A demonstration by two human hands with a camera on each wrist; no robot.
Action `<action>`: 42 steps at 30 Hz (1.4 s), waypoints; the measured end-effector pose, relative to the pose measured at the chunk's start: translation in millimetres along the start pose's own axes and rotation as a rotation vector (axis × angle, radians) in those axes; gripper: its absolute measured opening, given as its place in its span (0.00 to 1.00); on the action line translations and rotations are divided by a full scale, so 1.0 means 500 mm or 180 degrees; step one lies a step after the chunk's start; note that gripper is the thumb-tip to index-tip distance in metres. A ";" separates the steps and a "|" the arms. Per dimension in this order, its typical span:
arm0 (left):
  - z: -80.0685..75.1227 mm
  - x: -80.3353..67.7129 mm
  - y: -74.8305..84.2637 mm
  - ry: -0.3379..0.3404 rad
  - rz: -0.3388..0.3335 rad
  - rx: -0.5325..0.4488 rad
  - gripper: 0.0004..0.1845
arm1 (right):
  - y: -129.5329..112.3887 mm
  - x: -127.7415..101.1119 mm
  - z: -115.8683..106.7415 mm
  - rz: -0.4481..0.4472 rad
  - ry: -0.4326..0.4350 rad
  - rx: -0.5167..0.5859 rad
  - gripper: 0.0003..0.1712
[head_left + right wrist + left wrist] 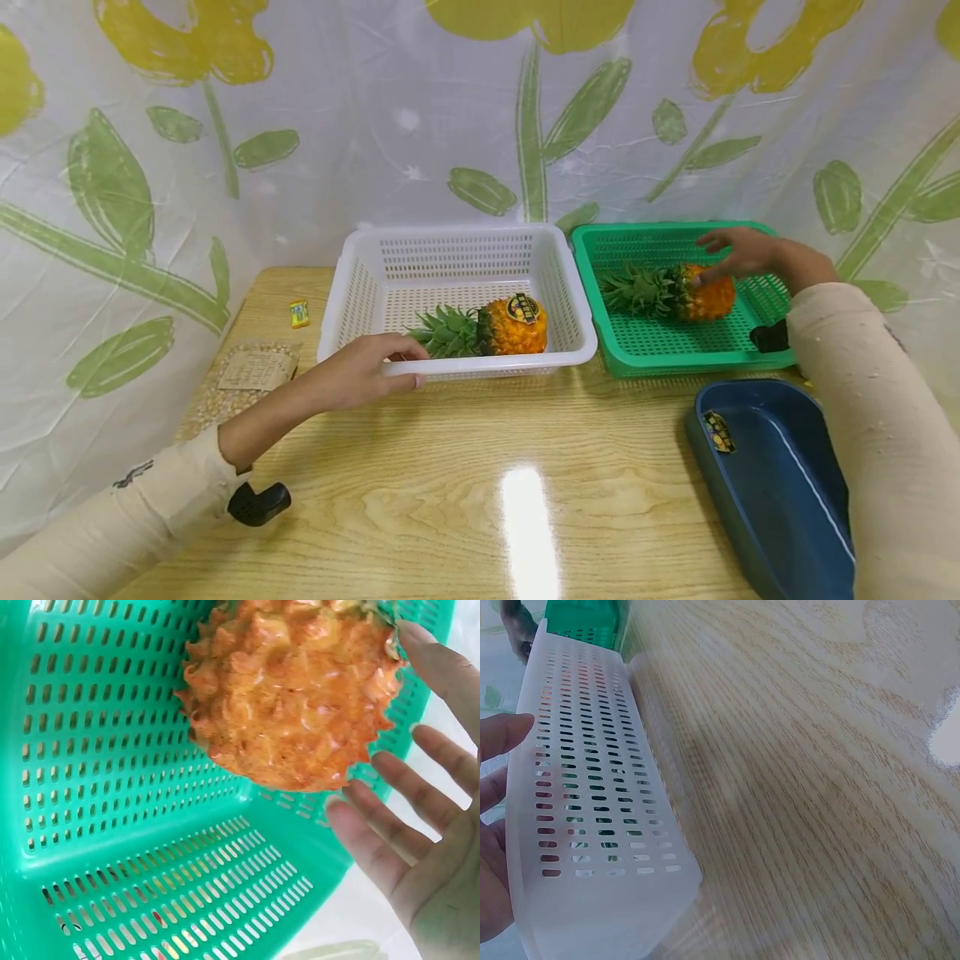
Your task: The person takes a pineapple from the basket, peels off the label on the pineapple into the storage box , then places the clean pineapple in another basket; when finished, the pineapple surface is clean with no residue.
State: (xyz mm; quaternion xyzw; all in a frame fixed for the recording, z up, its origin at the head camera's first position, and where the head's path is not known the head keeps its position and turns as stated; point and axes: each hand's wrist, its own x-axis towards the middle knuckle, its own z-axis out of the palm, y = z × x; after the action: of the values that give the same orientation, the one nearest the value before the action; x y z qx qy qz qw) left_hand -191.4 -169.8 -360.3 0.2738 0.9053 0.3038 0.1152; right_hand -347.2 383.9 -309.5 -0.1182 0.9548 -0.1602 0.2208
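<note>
Head view shows, toward the tabletop's left edge, a bag of pale kernels (240, 379) and a small yellow packet (298, 313) lying apart from the baskets. The left hand (367, 375) curls its grip over the near rim of the white basket (352, 292), thumb outside; the left wrist view has the fingertips (502, 735) beside the perforated wall. Inside it one pineapple (512, 325) lies on its side, crown (448, 332) pointing left, a round sticker on top. A risk, as I judge it: tugging this light basket by one rim could tilt or slide it, and the fruit could roll against the wall.

At the far right edge sits the green basket (660, 350), touching the white one. A second pineapple (705, 293) lies in it, crown left. The right hand (738, 250) rests over the fruit with fingers spread, not closed round it; the right wrist view shows the fingers (375, 847) straight just beside the spiky skin. A loose, open-fingered hold there could let the fruit slip or prick.

A dark blue tub (772, 492) stands at the near right corner, holding nothing but a sticker.
</note>
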 end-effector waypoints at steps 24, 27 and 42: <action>0.000 -0.002 0.003 0.0032 0.0019 -0.0006 0.09 | -0.062 -0.042 -0.021 -0.0414 0.0155 0.0292 0.45; 0.000 -0.001 0.003 0.0039 0.0016 -0.0010 0.09 | -0.086 -0.049 -0.025 -0.0517 0.0161 0.0302 0.44; -0.001 -0.001 -0.002 0.0058 0.0027 -0.0092 0.08 | -0.207 -0.077 -0.006 -0.0979 0.0132 0.0326 0.41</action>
State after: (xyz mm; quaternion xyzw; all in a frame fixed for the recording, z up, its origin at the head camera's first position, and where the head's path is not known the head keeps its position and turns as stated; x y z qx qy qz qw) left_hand -191.3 -170.9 -360.4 0.2732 0.9006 0.3198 0.1096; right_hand -298.9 300.7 -255.1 -0.2483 0.9204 -0.2430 0.1796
